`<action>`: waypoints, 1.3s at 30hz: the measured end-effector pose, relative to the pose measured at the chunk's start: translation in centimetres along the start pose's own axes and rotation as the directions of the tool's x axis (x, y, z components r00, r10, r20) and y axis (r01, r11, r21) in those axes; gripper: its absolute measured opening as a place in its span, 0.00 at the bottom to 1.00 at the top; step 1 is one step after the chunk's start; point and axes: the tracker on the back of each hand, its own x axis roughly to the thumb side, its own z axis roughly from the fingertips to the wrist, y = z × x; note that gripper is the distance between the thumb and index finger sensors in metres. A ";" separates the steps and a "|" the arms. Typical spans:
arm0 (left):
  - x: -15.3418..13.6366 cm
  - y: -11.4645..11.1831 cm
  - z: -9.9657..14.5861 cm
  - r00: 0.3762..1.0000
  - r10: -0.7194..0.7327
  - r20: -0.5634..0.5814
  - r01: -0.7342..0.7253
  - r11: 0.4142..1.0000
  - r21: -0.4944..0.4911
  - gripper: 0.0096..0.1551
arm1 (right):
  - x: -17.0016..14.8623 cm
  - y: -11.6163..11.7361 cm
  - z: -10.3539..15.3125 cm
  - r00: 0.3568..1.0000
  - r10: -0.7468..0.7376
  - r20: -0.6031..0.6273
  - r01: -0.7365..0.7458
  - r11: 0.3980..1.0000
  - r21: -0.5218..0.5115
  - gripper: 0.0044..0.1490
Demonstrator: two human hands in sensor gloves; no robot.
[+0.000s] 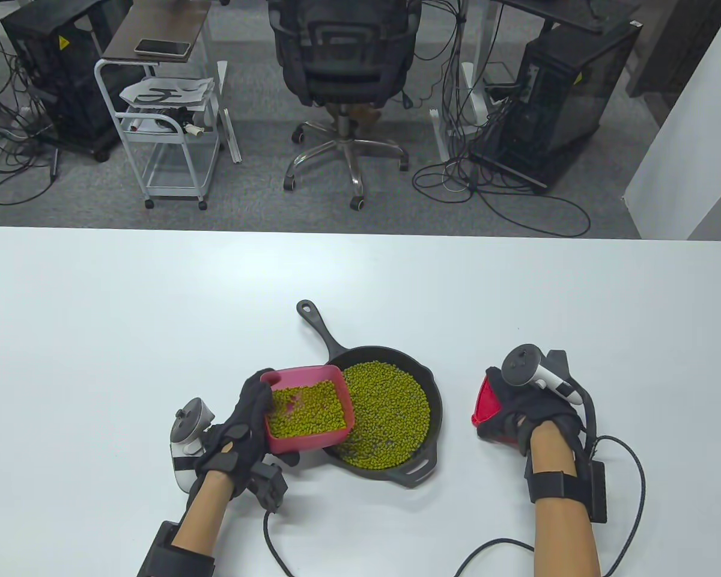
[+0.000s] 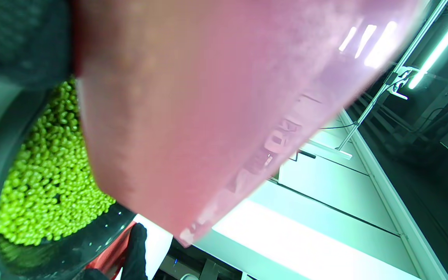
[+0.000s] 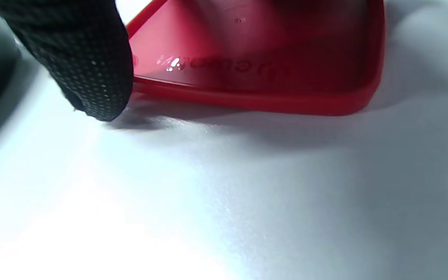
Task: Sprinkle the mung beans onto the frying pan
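Mung beans (image 1: 386, 415) cover the round black frying pan's (image 1: 434, 415) floor near the white table's (image 1: 156, 312) front edge. The left hand (image 1: 237, 434) grips a square pink tub (image 1: 306, 445) tilted over the rim, hiding part of it. The right hand (image 1: 526, 412) holds a glossy red container (image 1: 486, 406), mostly hidden.

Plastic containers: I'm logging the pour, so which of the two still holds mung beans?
The pink square plastic container in the left hand, tipped over the pan; the red one looks empty.
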 end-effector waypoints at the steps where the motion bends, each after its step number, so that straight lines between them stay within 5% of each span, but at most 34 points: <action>1: 0.0 0.0 0.0 1.000 -0.001 0.000 0.001 1.000 0.000 0.45 | 0.1 0.0 0.1 1.000 0.014 -0.002 -0.014 1.000 -0.010 0.67; 11: -0.1 -0.1 0.0 1.000 -0.004 -0.004 0.004 1.000 0.000 0.45 | 0.5 0.4 0.6 0.989 0.144 0.016 -0.142 0.985 -0.100 0.69; 22: -0.1 -0.3 0.0 1.000 -0.013 -0.001 0.013 1.000 -0.013 0.45 | 1.5 -1.1 3.3 0.983 0.105 0.151 -0.071 0.973 -0.218 0.72; 31: -0.4 -0.9 0.0 1.000 -0.015 0.001 0.015 1.000 -0.025 0.44 | 11.1 -4.1 9.6 0.874 0.190 0.447 -0.052 0.952 -0.303 0.72; 39: -0.6 -1.4 0.0 1.000 -0.011 0.005 0.011 0.999 -0.049 0.44 | 20.1 -2.6 12.3 0.749 0.284 0.599 -0.126 0.948 -0.291 0.73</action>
